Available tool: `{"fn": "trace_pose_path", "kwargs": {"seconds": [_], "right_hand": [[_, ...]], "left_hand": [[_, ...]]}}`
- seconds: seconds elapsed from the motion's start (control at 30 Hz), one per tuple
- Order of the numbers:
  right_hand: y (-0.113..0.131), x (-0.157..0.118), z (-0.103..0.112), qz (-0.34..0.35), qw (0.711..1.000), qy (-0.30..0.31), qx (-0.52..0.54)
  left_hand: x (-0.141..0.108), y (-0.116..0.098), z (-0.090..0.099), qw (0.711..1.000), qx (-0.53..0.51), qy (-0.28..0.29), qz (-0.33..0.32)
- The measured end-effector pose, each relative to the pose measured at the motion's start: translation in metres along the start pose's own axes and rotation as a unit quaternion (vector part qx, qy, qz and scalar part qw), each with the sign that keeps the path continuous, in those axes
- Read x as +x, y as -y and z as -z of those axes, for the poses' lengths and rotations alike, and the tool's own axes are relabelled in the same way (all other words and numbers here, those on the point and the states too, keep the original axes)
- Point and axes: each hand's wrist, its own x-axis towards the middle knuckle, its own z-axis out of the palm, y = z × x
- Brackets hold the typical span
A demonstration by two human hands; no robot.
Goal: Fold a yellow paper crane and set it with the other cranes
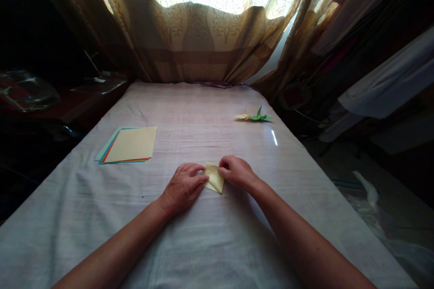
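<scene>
Head view: small pale-yellow folded paper (214,179) midway between side edges of the white cloth (190,253); left hand (183,186) pinching its left side, right hand (238,173) its right. Best align edges before pressing the crease.

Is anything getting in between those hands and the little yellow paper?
Nothing visible is: the left hand and right hand both touch the folded yellow paper. The paper stack lies apart, off to the left.

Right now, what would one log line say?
left hand: on folded yellow paper | right hand: at its right edge | paper stack: left side
</scene>
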Motion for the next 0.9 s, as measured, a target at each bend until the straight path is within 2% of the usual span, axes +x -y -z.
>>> {"fn": "trace_pose_path", "kwargs": {"seconds": [0.17,0.27,0.37,0.43,0.5,0.57,0.63,0.77,0.9], "right_hand": [[0.017,0.056,-0.003,0.1,0.995,0.025,0.003],[0.023,0.074,-0.012,0.14,0.99,0.015,0.017],[0.018,0.065,-0.021,0.126,0.991,-0.043,0.032],[0.011,0.047,-0.026,0.093,0.99,-0.101,0.038],[0.006,0.028,-0.03,0.072,0.979,-0.17,0.09],[0.006,0.014,-0.034,0.077,0.978,-0.165,0.1],[0.01,0.007,-0.038,0.065,0.983,-0.16,0.064],[0.021,0.006,-0.042,0.041,0.987,-0.157,-0.005],[0.02,0.006,-0.044,0.037,0.985,-0.166,-0.036]], "left_hand": [[-0.005,-0.002,0.0,0.997,0.054,0.043,0.023],[-0.007,-0.001,-0.005,0.994,0.086,0.041,0.058],[-0.009,-0.002,-0.008,0.99,0.115,0.049,0.071],[-0.009,-0.003,-0.008,0.987,0.135,0.057,0.068],[-0.008,-0.004,-0.007,0.985,0.15,0.06,0.059],[-0.007,-0.004,-0.006,0.984,0.159,0.06,0.05],[-0.007,-0.004,-0.006,0.983,0.167,0.062,0.04],[-0.009,-0.002,-0.003,0.982,0.178,0.056,0.016],[-0.012,0.001,0.0,0.985,0.165,0.048,0.009]]}}
